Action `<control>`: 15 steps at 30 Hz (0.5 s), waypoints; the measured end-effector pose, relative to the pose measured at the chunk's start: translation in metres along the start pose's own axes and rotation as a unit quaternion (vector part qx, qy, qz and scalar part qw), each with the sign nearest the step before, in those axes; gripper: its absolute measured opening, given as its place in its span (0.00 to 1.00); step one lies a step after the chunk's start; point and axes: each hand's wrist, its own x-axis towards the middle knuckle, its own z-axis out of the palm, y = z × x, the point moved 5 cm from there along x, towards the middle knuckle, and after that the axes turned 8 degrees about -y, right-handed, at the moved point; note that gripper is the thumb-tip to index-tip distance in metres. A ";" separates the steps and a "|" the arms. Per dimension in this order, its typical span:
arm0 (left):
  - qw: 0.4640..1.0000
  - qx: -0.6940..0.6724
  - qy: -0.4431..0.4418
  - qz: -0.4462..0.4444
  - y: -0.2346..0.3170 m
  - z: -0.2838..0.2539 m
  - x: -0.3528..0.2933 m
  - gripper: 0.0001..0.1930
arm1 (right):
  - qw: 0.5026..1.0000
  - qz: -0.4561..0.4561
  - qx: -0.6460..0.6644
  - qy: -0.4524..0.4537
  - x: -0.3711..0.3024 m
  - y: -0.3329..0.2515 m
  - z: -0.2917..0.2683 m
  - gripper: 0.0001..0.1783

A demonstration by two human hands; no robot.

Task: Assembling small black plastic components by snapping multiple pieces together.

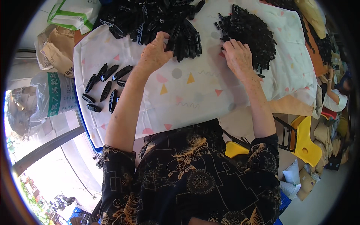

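Observation:
My left hand [154, 55] is at the near edge of a heap of long black plastic pieces [123, 18]. Its thumb and fingers close around one end of a long black plastic piece [173, 38]. Beside it, several similar pieces [188, 47] lie side by side. My right hand [238, 57] rests at the left edge of a pile of small black parts [253, 35], fingers curled and drawn together. Whatever lies under those fingertips is hidden. Left of my left forearm, several oval black pieces [106, 91] lie scattered, some showing a hollow, ribbed side.
A white cloth with coloured shapes [195, 90] covers the table. Bags [60, 88] and brown paper [60, 48] stand along its left side. Yellow chairs [305, 140] stand at the right, with sacks [294, 176] on the floor. Another person [333, 99] sits far right.

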 end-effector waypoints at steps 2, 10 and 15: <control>0.999 -0.001 0.041 0.026 -0.002 -0.001 -0.005 0.25 | 0.999 0.008 0.042 0.027 -0.003 -0.002 0.000 0.07; 0.977 -0.211 0.022 0.003 -0.029 -0.001 -0.039 0.24 | 0.994 -0.031 0.093 0.049 -0.013 -0.035 0.006 0.07; 0.847 -0.528 -0.049 0.044 -0.019 0.016 -0.074 0.22 | 0.989 -0.038 0.129 0.066 -0.011 -0.038 0.001 0.08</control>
